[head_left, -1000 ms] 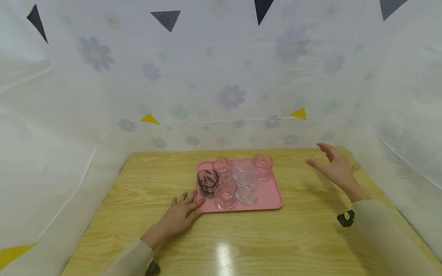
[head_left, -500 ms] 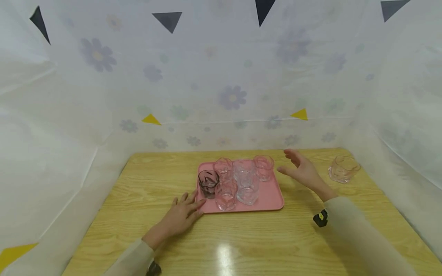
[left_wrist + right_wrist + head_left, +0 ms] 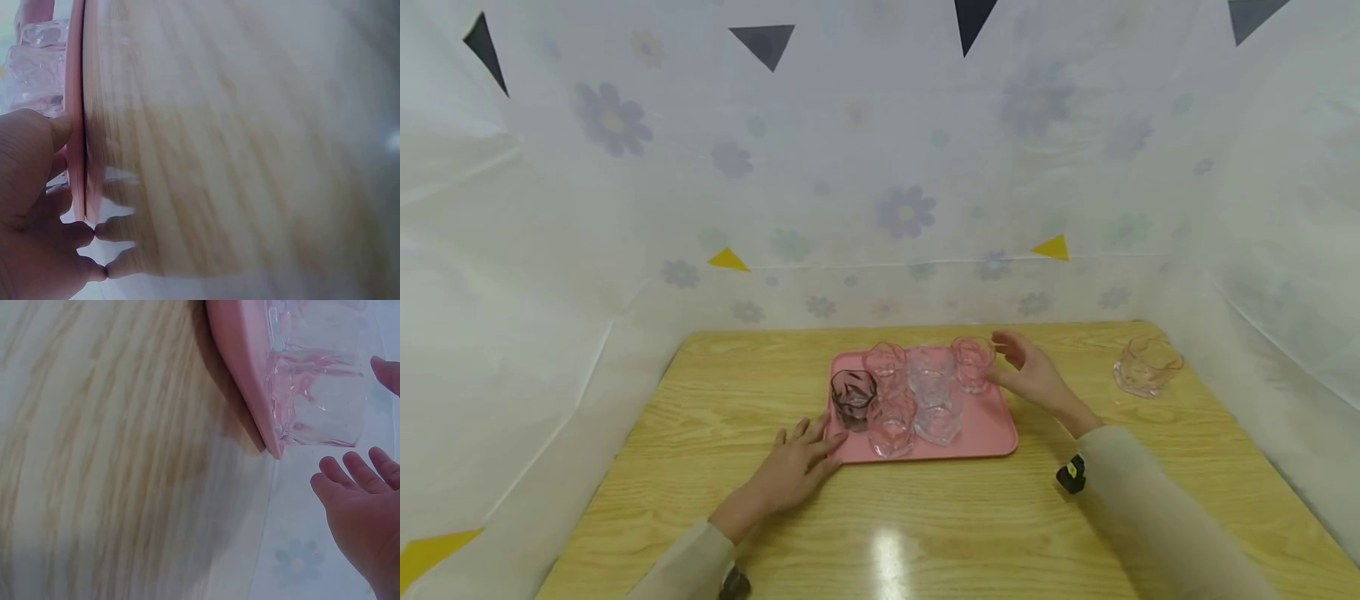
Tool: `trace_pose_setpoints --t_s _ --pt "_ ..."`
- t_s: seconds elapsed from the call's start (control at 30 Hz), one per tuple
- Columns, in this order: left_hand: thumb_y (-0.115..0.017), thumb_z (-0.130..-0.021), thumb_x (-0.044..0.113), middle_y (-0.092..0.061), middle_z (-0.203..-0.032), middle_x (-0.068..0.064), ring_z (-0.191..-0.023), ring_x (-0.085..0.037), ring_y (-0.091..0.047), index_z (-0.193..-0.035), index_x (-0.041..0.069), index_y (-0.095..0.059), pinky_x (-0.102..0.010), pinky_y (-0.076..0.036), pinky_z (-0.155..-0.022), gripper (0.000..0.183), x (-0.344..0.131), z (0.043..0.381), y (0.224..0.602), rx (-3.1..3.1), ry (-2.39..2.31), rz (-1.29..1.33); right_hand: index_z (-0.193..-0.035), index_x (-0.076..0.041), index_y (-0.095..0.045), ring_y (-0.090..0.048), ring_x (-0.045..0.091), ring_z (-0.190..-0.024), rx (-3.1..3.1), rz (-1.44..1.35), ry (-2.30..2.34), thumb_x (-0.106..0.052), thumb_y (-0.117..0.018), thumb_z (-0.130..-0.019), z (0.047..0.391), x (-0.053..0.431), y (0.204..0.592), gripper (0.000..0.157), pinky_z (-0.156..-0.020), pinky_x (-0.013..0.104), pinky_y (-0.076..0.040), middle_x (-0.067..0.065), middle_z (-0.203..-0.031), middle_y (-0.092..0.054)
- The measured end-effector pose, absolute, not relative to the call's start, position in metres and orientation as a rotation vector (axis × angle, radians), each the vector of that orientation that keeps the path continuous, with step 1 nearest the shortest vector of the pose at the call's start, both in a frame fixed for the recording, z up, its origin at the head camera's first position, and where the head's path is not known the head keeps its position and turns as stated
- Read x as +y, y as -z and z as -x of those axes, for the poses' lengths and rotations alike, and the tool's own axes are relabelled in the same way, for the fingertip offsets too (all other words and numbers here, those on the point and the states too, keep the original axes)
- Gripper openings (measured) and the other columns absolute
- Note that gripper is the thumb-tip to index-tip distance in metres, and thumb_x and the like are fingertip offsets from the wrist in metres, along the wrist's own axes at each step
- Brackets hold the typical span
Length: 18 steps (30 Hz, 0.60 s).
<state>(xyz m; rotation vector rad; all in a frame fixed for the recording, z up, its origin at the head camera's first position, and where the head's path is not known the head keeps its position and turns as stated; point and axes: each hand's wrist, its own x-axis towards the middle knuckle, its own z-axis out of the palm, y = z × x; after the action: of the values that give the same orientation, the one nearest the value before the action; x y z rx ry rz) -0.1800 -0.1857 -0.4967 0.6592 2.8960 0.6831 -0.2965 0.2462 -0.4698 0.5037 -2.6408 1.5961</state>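
A pink tray (image 3: 988, 429) holds several faceted drinking glasses. My left hand (image 3: 790, 475) rests at its front left corner with fingers spread; in the left wrist view, the thumb (image 3: 60, 130) lies against the tray's rim. Closest to this hand is a dark-tinted glass (image 3: 853, 404). My right hand (image 3: 1037, 379) is at the back right corner, thumb and fingers parted beside a pink-tinted glass (image 3: 973, 373). The right wrist view shows its fingers (image 3: 359, 472) extended, a gap between them and that glass (image 3: 328, 406).
Clear glasses (image 3: 938, 421) and more pink-tinted ones (image 3: 891, 429) stand close together on the tray. A lone glass (image 3: 1144, 371) with a pinkish rim stands at the wooden table's (image 3: 970, 533) back right. White flowered sheeting (image 3: 850, 208) encloses the back and sides.
My right hand has moved left, from in front of the lone glass to the pink-tinted glass on the tray, uncovering the lone glass. The left hand has stayed at the tray corner.
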Motion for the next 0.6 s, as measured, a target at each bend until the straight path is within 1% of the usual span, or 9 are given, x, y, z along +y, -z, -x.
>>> trace_pose_setpoints --t_s 0.13,0.23,0.37,0.6 --pt "-0.051 -0.111 0.039 -0.024 -0.173 -0.019 -0.156 -0.058 -0.022 -0.154 0.019 -0.055 -0.081 -0.01 -0.122 0.048 -0.186 0.18 0.497 2.896 -0.69 -0.662 -0.161 0.001 -0.035 -0.041 0.05 -0.15 -2.654 -0.496 -1.607 -0.016 -0.081 -0.094 0.298 0.242 0.472 0.083 -0.125 0.061 -0.035 0.029 -0.162 -0.042" --pt "-0.051 -0.111 0.039 -0.024 -0.173 -0.018 -0.156 -0.058 -0.022 -0.155 0.019 -0.055 -0.081 -0.009 -0.122 0.048 -0.186 0.181 0.498 2.893 -0.698 -0.662 -0.161 0.003 -0.033 -0.041 0.051 -0.15 -2.655 -0.505 -1.616 -0.015 -0.08 -0.095 0.3 0.24 0.475 0.084 -0.123 0.061 -0.038 0.028 -0.164 -0.04" --pt "-0.052 -0.111 0.039 -0.023 -0.173 -0.018 -0.156 -0.057 -0.022 -0.155 0.02 -0.054 -0.081 -0.009 -0.122 0.048 -0.186 0.181 0.497 2.888 -0.697 -0.661 -0.162 0.003 -0.032 -0.04 0.052 -0.15 -2.651 -0.515 -1.625 -0.016 -0.08 -0.096 0.303 0.239 0.48 0.084 -0.121 0.062 -0.039 0.028 -0.165 -0.038" --pt "-0.052 -0.111 0.038 -0.026 -0.172 -0.02 -0.155 -0.059 -0.024 -0.154 0.016 -0.056 -0.082 -0.01 -0.121 0.048 -0.185 0.179 0.495 2.896 -0.702 -0.667 -0.164 -0.002 -0.029 -0.041 0.051 -0.15 -2.67 -0.482 -1.648 -0.022 -0.081 -0.096 0.306 0.235 0.485 0.088 -0.121 0.062 -0.039 0.028 -0.165 -0.037"
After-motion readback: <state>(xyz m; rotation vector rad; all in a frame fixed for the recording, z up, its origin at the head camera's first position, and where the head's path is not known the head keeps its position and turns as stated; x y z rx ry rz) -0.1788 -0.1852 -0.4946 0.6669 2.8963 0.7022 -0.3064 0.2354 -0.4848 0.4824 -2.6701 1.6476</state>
